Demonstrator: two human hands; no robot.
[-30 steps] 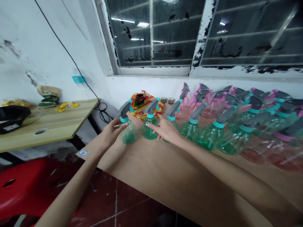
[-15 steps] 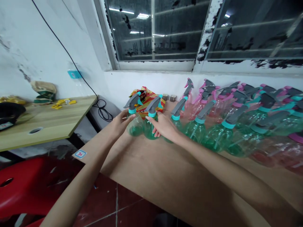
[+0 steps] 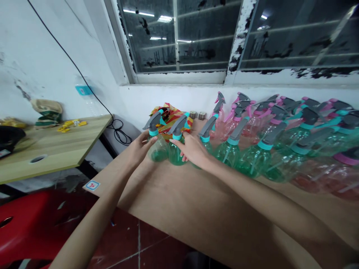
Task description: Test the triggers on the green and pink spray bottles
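Cool, rather dim indoor light fills the scene, and lamps show as white streaks in the dark window (image 3: 207,37). Soft-edged shadows cross the worktop (image 3: 179,209), while the floor (image 3: 157,243) sinks into gloom. Wide-angle stretching warps the edges, and fine detail on the bottles (image 3: 254,162) looks smeared.

- My left hand (image 3: 138,149) is holding the first green bottle (image 3: 159,152) near its neck.
- My right hand (image 3: 193,148) is curling by the second green bottle (image 3: 174,155), with my thumb near its blue ring.
- Both bottles are standing side by side on a brown table (image 3: 174,201).
- More green bottles (image 3: 227,152) and pink bottles (image 3: 251,125) are standing to the right.
- A red and yellow bag (image 3: 178,118) is lying behind my two bottles.
- A red stool (image 3: 36,228) is standing at my left.
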